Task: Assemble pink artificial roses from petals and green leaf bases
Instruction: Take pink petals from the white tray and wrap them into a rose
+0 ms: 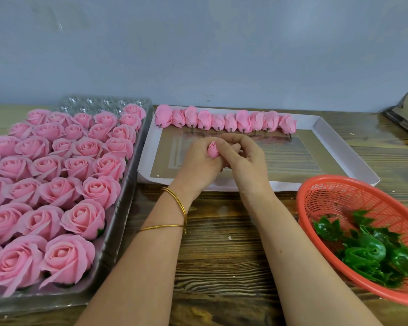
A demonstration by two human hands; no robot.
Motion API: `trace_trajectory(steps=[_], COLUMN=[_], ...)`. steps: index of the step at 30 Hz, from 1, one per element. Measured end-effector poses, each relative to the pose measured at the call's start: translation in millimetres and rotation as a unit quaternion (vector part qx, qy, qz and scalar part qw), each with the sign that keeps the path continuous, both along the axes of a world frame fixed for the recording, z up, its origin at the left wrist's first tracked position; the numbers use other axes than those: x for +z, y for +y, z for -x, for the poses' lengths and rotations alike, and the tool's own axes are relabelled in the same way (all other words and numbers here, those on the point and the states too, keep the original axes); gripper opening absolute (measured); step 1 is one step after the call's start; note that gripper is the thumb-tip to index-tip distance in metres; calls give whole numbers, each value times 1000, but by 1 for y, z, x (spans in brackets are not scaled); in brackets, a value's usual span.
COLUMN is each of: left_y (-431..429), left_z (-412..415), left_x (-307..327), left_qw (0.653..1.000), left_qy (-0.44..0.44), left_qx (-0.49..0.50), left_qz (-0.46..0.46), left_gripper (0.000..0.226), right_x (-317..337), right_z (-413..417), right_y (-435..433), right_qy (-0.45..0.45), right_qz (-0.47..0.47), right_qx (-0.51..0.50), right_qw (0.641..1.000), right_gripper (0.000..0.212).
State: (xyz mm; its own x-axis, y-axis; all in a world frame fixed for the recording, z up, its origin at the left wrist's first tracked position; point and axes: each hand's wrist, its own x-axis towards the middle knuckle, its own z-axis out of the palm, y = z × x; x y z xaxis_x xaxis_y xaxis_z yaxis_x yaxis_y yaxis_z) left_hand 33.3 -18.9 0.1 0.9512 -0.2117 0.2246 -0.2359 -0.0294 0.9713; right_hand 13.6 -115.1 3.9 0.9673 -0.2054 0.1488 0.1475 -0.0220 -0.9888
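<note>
Two hands meet over the white tray (147, 158), both closed on one small pink bud (213, 149). The left hand (199, 161) curls round its lower part, and the right hand (244, 156) pinches at its upper side with thumb and fingers. The bud is held in the air above the tray's middle, in front of the row of buds (224, 121) lying along the far edge. Whether a stem pokes out below cannot be told, because the palms hide it.

The main risk, as I judge it, is crushing. The petals look thin and soft, and too firm a squeeze would crease them or loosen the wrap so the bud unrolls. Too slack a hold would let it drop onto the tray or the desk (222, 255).

The leaf bases (372, 252) lie tangled in the red basket (316, 184) at the right, well apart from the hands. A hasty reach could knock the basket or drag out several at once. On the left, the finished roses (57, 184) fill a clear tray (125, 208) near the left forearm, so a swung elbow might flatten the nearest blooms.
</note>
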Motion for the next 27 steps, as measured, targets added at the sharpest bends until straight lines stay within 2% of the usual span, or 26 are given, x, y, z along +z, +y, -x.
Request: trace_trajectory(steps=[15, 23, 27], left_y=[-1, -1, -2], left_z=[-1, -3, -1], left_x=[1, 0, 0], left_qw=[999, 999, 997], left_qy=[7, 0, -8], left_qx=[27, 40, 71], left_qz=[-45, -2, 16], left_gripper=[15, 12, 39], right_x=[-3, 0, -1], right_z=[0, 1, 2], right_y=[1, 4, 2], right_qy=[-17, -33, -5], right_qz=[20, 14, -44], right_qx=[-4, 2, 25], right_qw=[1000, 999, 999], right_gripper=[12, 9, 21])
